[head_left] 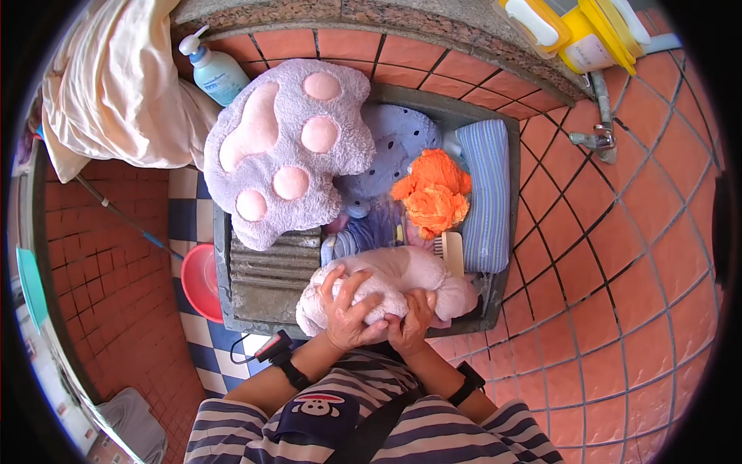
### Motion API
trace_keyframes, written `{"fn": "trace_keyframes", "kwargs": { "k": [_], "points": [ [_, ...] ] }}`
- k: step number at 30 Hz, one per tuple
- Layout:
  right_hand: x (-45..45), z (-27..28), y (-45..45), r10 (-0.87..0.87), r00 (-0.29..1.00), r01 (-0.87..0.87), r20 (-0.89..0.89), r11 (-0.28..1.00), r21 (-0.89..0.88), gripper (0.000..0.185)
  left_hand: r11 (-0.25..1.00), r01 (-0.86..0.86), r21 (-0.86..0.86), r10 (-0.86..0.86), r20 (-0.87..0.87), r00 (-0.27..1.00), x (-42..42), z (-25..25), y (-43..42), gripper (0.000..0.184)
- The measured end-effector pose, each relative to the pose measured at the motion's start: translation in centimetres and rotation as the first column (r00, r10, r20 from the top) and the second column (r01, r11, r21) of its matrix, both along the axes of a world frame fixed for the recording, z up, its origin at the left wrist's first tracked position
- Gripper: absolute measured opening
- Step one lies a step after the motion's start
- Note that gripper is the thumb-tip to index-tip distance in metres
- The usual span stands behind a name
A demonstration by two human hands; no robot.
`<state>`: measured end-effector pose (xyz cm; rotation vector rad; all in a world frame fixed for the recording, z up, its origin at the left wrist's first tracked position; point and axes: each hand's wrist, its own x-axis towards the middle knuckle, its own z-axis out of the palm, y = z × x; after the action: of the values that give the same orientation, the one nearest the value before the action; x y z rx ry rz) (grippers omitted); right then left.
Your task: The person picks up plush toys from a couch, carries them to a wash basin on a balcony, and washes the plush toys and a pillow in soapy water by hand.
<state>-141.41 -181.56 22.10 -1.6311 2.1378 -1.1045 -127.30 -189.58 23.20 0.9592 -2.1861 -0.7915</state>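
Observation:
A pale pink plush item (394, 271) lies across the near edge of a grey sink (270, 301). My left hand (352, 309) presses on its left part with bent, spread fingers. My right hand (412, 321) pinches its near side, close beside my left. Just beyond it are a wooden brush (452, 254) and dark blue striped cloth (371, 236). Orange mesh (437, 193) sits farther back, next to a rolled blue striped towel (485, 193). A large grey paw-shaped cushion (290, 147) with pink pads rests over the sink's left back part.
A pump bottle (219, 76) stands behind the cushion, near cream cloth (127, 85). A red basin (202, 282) is on the floor at left. At the back right are a tap (599, 139) and yellow containers (591, 46). Blue spotted cloth (394, 143) lies in the sink.

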Motion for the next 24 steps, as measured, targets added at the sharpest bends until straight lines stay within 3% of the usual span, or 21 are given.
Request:
{"fn": "trace_keyframes", "kwargs": {
  "k": [5, 7, 9, 10, 13, 14, 16, 17, 19, 20, 21, 22, 23, 24],
  "points": [
    [-3.7, -4.1, -4.2, 0.106, 0.991, -0.114, 0.081, 0.988, 0.1, 0.033, 0.999, 0.041, 0.03, -0.043, 0.037, 0.998, -3.8, -3.8, -3.6, 0.025],
    [-5.1, -5.3, -6.6, 0.17, 0.98, -0.184, 0.101, 0.972, 0.147, 0.029, 1.0, -0.026, -0.009, 0.026, 0.075, 0.997, -5.3, -5.4, -4.8, 0.019],
    [-6.3, -6.8, -9.2, 0.165, 0.982, -0.175, 0.088, 0.978, 0.117, 0.027, 0.994, -0.109, 0.002, 0.102, 0.335, 0.937, -6.7, -5.9, -6.7, 0.017],
    [-6.7, -7.6, -10.4, 0.162, 0.984, -0.167, 0.069, 0.982, 0.089, 0.025, 0.986, -0.164, 0.031, 0.142, 0.368, 0.919, -7.6, -5.7, -7.9, 0.016],
    [-7.8, -10.1, -14.9, 0.173, 0.979, -0.178, 0.108, 0.983, 0.044, 0.024, 0.936, -0.321, 0.145, 0.279, 0.254, 0.926, -9.2, -9.4, -10.9, 0.018],
    [-7.8, -10.7, -16.0, 0.187, 0.976, -0.192, 0.113, 0.981, 0.038, 0.024, 0.928, -0.36, 0.098, 0.328, 0.243, 0.913, -9.6, -10.5, -11.6, 0.025],
    [-7.8, -11.8, -18.0, 0.127, 0.982, -0.18, 0.143, 0.872, 0.456, 0.027, 0.874, -0.457, 0.166, 0.383, 0.343, 0.858, -10.3, -12.6, -12.7, 0.028],
    [-7.8, -12.9, -18.3, 0.141, 0.979, -0.195, 0.149, 0.868, 0.456, 0.027, 0.809, -0.538, 0.237, 0.404, 0.44, 0.802, -10.5, -13.6, -13.0, 0.031],
    [-7.6, -17.1, -18.2, 0.446, 0.851, -0.245, -0.278, 0.805, 0.54, 0.032, 0.831, -0.532, 0.162, 0.443, 0.386, 0.809, -10.7, -15.2, -14.1, 0.034],
    [-7.4, -19.9, -18.3, 0.452, 0.847, -0.252, -0.279, 0.804, 0.539, 0.032, 0.812, -0.522, 0.262, 0.343, 0.51, 0.789, -10.8, -15.7, -14.6, 0.033],
    [-7.2, -23.2, -18.5, 0.289, 0.937, -0.155, -0.194, 0.846, 0.51, 0.034, 0.777, -0.519, 0.357, 0.226, 0.611, 0.759, -10.8, -16.2, -14.9, 0.034],
    [-7.5, -25.6, -19.4, 0.2, 0.967, -0.101, -0.156, 0.867, 0.489, 0.036, 0.82, -0.571, 0.04, 0.492, 0.459, 0.739, -11.1, -19.4, -14.7, 0.033],
    [-7.8, -27.8, -20.3, 0.11, 0.988, -0.045, -0.113, 0.885, 0.464, 0.039, 0.72, -0.628, -0.294, 0.692, 0.248, 0.677, -11.4, -22.7, -14.5, 0.033],
    [-8.9, -29.4, -21.4, 0.076, 0.992, -0.011, -0.105, 0.855, 0.518, 0.04, 0.684, -0.717, -0.133, 0.707, 0.364, 0.607, -11.8, -20.6, -15.5, 0.034]
  ]
}}
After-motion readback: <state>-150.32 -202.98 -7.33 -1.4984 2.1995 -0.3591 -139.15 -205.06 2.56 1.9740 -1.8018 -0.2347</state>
